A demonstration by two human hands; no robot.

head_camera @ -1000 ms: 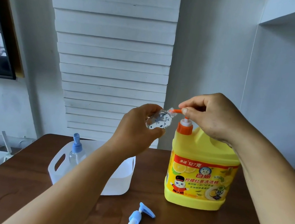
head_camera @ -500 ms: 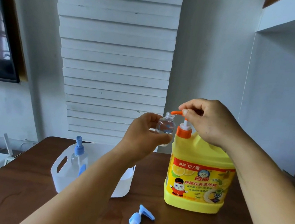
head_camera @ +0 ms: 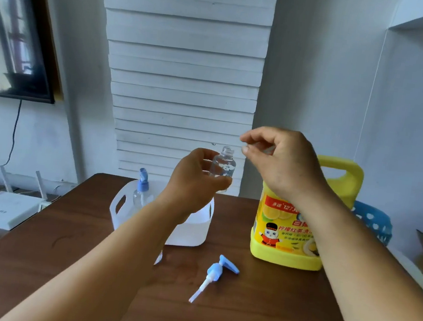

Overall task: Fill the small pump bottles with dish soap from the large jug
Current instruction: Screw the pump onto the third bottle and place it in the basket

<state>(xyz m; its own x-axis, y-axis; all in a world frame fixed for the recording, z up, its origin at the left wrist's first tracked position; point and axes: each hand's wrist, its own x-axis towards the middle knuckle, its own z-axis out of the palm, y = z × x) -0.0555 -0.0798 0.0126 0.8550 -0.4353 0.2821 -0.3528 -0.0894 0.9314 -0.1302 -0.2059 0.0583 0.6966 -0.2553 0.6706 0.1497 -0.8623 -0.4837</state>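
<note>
My left hand (head_camera: 192, 182) grips a small clear bottle (head_camera: 223, 165) upright, its mouth uncapped, held above the table beside the jug. The big yellow dish soap jug (head_camera: 286, 235) stands on the table at the right. My right hand (head_camera: 281, 160) is over the jug's top with its fingers curled, and it hides the orange pump. Its thumb and forefinger tips sit just right of the bottle's mouth. A loose blue pump head (head_camera: 214, 273) with a white tube lies on the table in front.
A white plastic basket (head_camera: 192, 226) stands behind my left forearm; a second small bottle with a blue pump (head_camera: 141, 192) is in it. The brown table (head_camera: 64, 243) spreads below. A blue perforated basket (head_camera: 374, 221) sits behind the jug. A white router stands off the table's left edge.
The small bottle went from tilted to upright and now sits a little lower and left of my right fingertips. My right hand now covers the orange pump. The view shifted left.
</note>
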